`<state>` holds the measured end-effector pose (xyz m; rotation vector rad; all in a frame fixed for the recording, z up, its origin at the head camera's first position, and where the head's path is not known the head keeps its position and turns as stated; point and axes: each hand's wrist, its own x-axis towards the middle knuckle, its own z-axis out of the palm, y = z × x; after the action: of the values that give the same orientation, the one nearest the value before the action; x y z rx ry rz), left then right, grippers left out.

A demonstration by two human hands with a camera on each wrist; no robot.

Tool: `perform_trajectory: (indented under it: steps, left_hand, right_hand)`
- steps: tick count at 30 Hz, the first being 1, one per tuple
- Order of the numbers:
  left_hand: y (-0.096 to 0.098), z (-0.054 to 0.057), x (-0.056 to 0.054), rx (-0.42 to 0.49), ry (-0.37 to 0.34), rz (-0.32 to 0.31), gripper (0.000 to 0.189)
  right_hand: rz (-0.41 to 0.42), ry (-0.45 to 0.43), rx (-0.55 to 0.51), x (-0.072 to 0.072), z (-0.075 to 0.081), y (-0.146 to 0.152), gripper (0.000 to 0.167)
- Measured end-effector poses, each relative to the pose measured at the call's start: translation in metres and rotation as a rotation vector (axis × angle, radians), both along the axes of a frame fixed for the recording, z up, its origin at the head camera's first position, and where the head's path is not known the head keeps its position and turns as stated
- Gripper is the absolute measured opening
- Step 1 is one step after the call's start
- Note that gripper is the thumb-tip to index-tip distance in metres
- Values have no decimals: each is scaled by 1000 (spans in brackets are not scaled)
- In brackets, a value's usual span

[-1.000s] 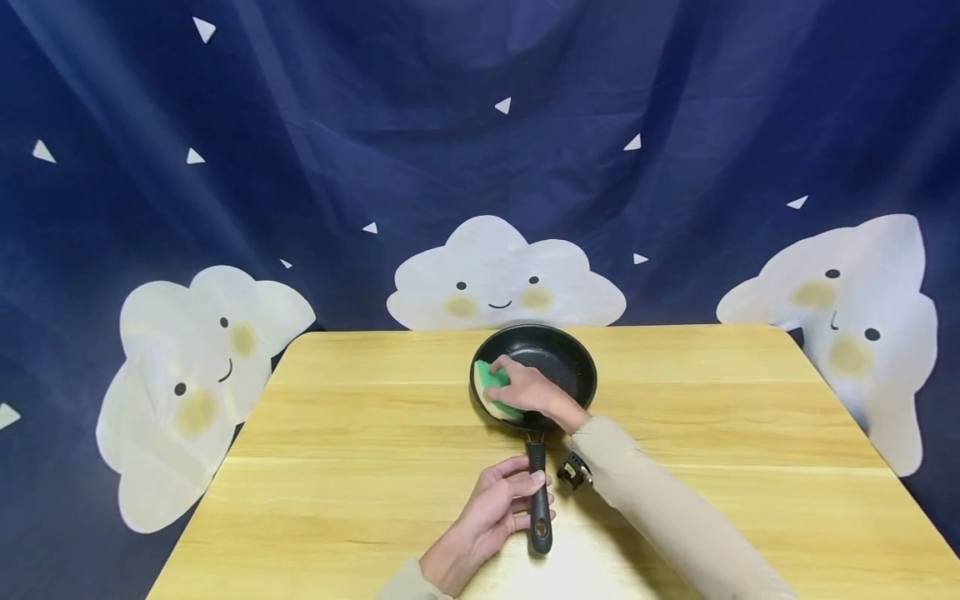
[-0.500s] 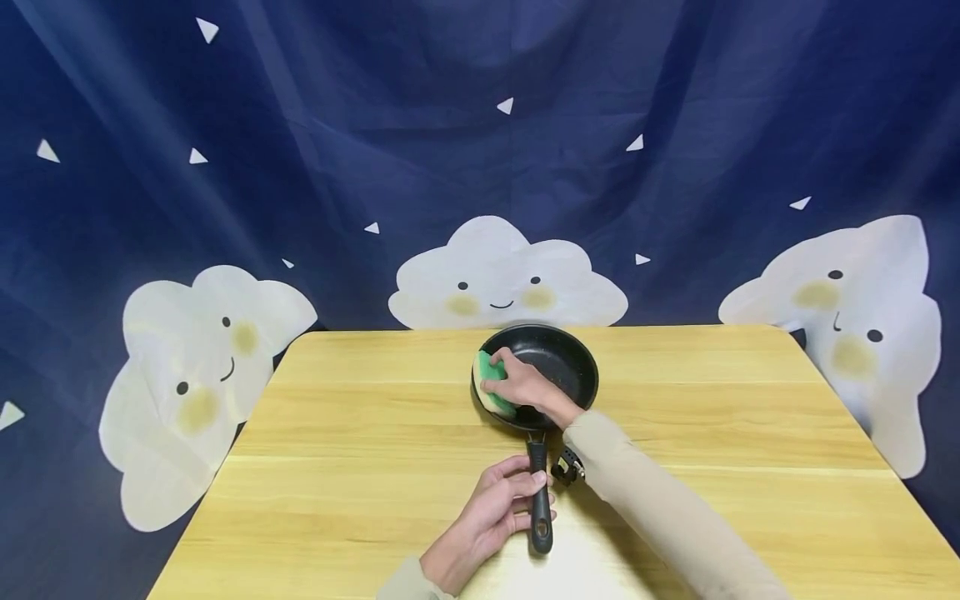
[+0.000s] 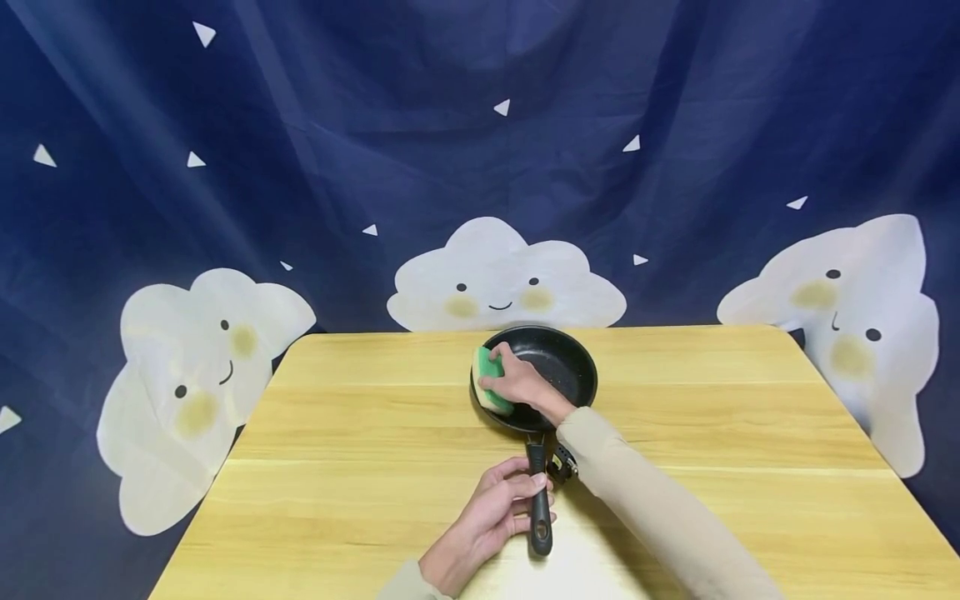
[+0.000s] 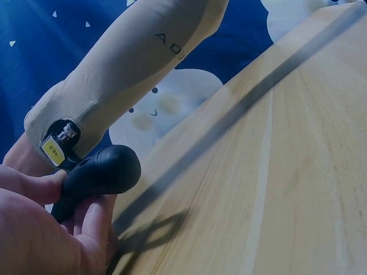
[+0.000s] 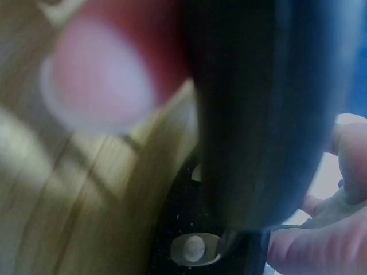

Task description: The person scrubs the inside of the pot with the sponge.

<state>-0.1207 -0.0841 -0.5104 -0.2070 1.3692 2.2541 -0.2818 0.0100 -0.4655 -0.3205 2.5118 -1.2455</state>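
Observation:
A black frying pan lies near the back of the table, its handle toward the person. My left hand grips that handle, thumb on top and fingers wrapped beneath; the left wrist view shows the rounded handle end jutting past the thumb. Inside the pan, my right hand holds a green and cream sponge against the left side wall. In the right wrist view the handle looms close and blurred, with a fingertip beside it; the sponge is hidden there.
The wooden table extends on both sides of the pan. Behind it hangs a dark blue curtain with white clouds and triangles. The right sleeve crosses over the table's front, a small black wrist device close beside the handle.
My right hand has slid the sponge slightly up along the pan's left wall, away from the handle, its forearm shifting left. My left hand and the pan have stayed in place.

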Motion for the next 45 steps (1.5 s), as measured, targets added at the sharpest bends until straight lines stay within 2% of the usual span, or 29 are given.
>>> perform_trajectory:
  steps: [9, 20, 28, 36, 45]
  left_hand:
    - [1, -1, 2, -7, -2, 8, 33]
    - [0, 1, 1, -16, 7, 10, 31]
    - [0, 2, 3, -4, 2, 14, 31]
    - [2, 4, 2, -18, -2, 29, 32]
    - [2, 2, 3, -16, 4, 40, 35]
  right_hand:
    - [-7, 43, 39, -4, -1, -1, 45]
    - [38, 106, 104, -11, 2, -4, 40]
    - [24, 213, 229, -11, 0, -4, 42]
    - [-3, 256, 337, -11, 0, -3, 44]
    - [1, 342, 383, -13, -5, 2, 45]
